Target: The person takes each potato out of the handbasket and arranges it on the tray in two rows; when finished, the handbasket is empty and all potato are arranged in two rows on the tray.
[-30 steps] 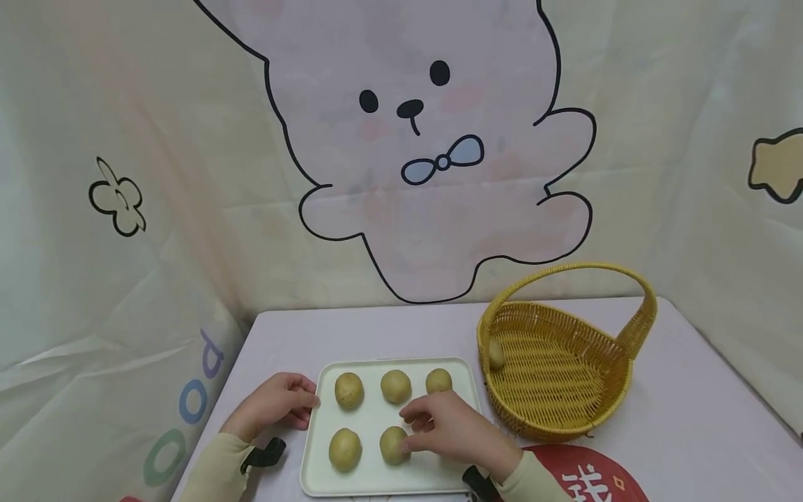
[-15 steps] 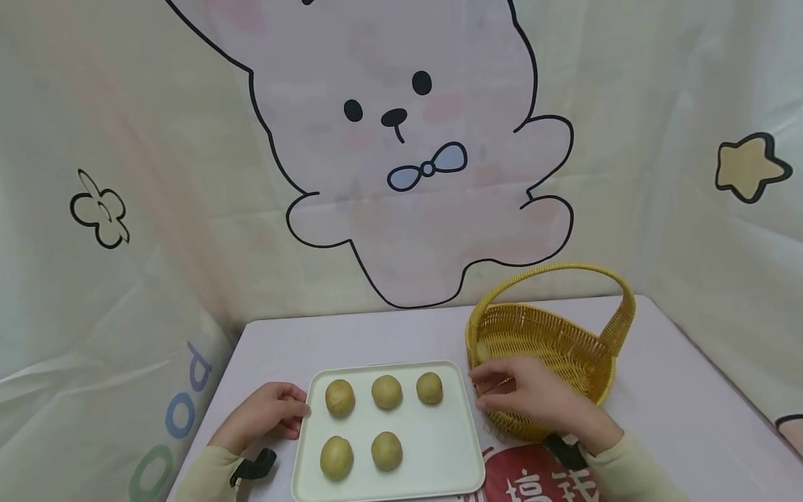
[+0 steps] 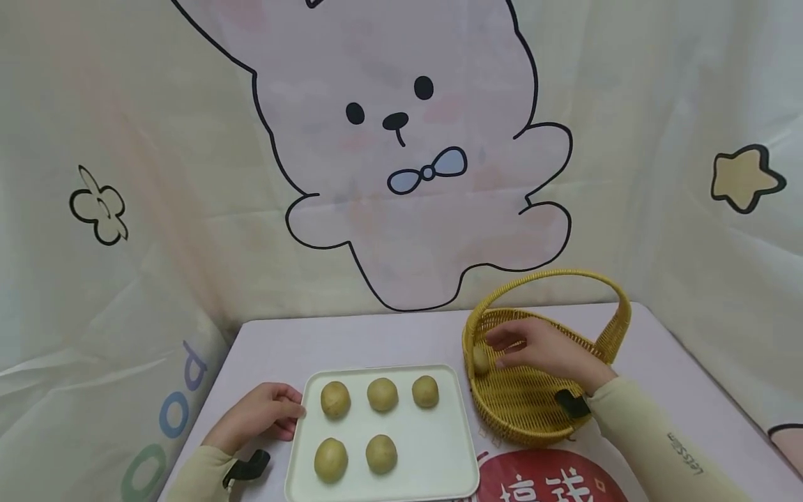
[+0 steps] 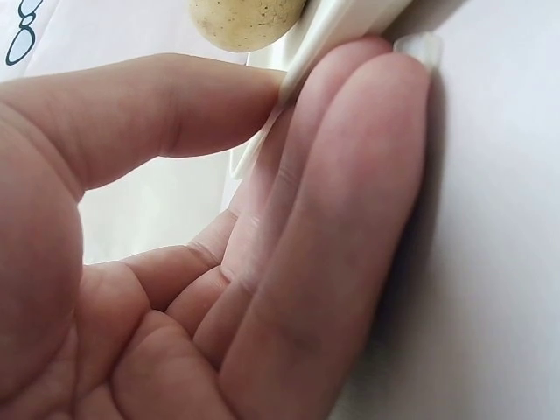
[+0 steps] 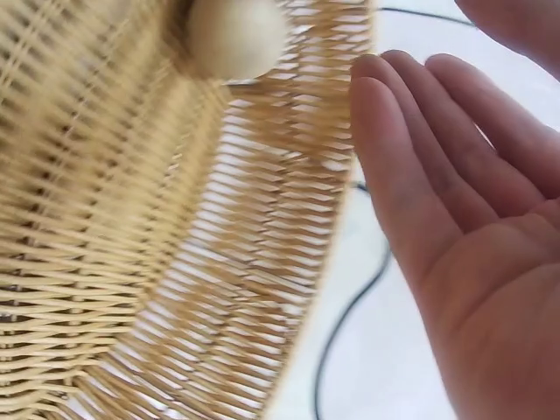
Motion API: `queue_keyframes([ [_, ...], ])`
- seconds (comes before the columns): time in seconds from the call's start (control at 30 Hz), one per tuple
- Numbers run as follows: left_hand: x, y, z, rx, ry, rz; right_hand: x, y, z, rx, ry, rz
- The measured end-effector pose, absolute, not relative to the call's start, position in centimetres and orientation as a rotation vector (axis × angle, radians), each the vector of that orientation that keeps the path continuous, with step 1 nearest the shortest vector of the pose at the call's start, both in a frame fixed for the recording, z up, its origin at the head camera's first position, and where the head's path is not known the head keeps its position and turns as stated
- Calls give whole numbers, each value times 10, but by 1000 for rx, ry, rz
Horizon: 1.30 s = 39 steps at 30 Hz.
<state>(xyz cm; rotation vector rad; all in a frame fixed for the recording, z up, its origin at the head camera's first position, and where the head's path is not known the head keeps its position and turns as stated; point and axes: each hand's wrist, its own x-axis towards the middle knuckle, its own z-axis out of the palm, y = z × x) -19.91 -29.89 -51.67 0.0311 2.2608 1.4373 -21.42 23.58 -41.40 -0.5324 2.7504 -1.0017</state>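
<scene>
My left hand (image 3: 268,413) pinches the left rim of a white rectangular tray (image 3: 433,457), thumb on top and fingers beneath, as the left wrist view shows close up. Several round yellowish potatoes sit on the tray, among them a back-left potato (image 3: 335,399) and a front-middle potato (image 3: 380,454). My right hand (image 3: 544,348) is over a yellow wicker basket (image 3: 523,411), fingers extended and slightly bent, holding nothing. One potato (image 3: 480,360) lies in the basket against its left wall, just left of the right fingertips. In the right wrist view the palm (image 5: 499,289) is bare.
The basket's tall arched handle (image 3: 552,273) rises over the right hand. A red printed patch with white characters (image 3: 546,481) lies in front of the basket. Behind the white table (image 3: 364,340) hangs a cloth with a cartoon bear (image 3: 433,230).
My right hand has moved from above the tray's potatoes, rightward to the basket, and is now over its inside. The left hand stays at the tray's edge. The head view has shifted slightly.
</scene>
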Motion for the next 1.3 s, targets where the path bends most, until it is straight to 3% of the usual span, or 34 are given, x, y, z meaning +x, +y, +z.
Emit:
queue_keyframes([
  [0.53, -201, -299, -519, 9, 2259, 1424, -263, 236, -459, -554, 2630, -1046],
  [1.3, -201, -298, -518, 5, 2261, 1422, -265, 228, -470, -548, 2637, -982],
])
